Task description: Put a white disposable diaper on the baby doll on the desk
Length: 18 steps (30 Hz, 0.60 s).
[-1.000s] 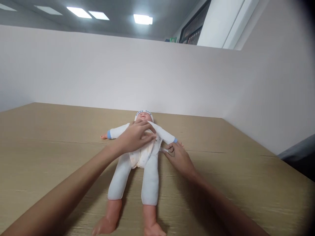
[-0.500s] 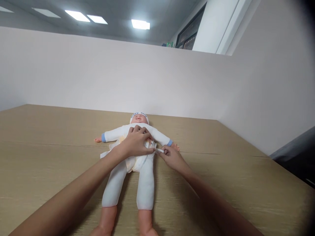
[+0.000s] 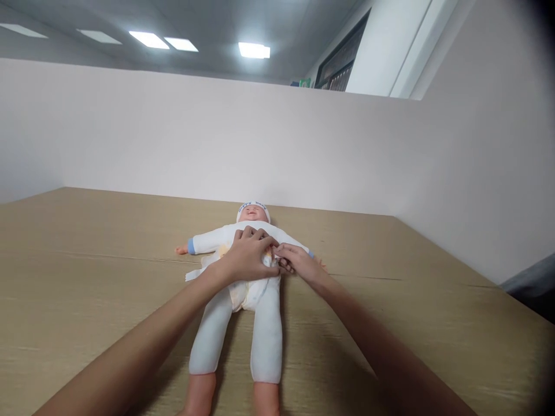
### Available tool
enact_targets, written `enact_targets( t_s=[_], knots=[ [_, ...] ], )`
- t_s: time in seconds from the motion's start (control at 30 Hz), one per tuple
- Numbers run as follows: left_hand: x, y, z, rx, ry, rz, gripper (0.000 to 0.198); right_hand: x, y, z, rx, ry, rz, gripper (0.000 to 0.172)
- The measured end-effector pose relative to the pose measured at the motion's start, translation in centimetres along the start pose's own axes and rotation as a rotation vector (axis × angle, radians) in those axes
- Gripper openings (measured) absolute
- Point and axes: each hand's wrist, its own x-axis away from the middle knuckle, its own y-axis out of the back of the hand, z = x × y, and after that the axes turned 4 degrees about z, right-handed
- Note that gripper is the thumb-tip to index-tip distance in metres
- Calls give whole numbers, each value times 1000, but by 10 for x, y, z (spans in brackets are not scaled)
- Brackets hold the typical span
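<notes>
A baby doll (image 3: 266, 341) in a white suit with blue cuffs and a lettered white cap lies on its back, feet toward me. Around its hips is a white diaper (image 3: 248, 296) with coloured prints; one side tab (image 3: 193, 274) sticks out at the left. Across the doll's belly rests my left hand (image 3: 252, 257), thumb and fingers spread and pressing on the diaper front. My right hand (image 3: 295, 260) is at the diaper's right edge, fingers pinched together close to my left thumb; the bit between them is hidden.
The wooden table (image 3: 108, 323) has a seam running across it. Behind it stands a pale partition wall (image 3: 217, 138), which continues along the right. A dark area shows beyond the table's right edge.
My right hand has moved left and inward onto the diaper, and the white tab it pinched is now hidden. My left hand stays on the belly. The view has shifted slightly.
</notes>
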Motion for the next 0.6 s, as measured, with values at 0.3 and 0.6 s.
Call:
enact_targets(
  t_s=[0.3, 0.6],
  knots=[
    [4, 21, 9, 225, -2, 168, 62, 4, -13, -6, -14, 53, -46, 59],
    [5, 22, 7, 230, 26, 182, 61, 5, -9, 0, 57, 94, -80, 56]
  ],
)
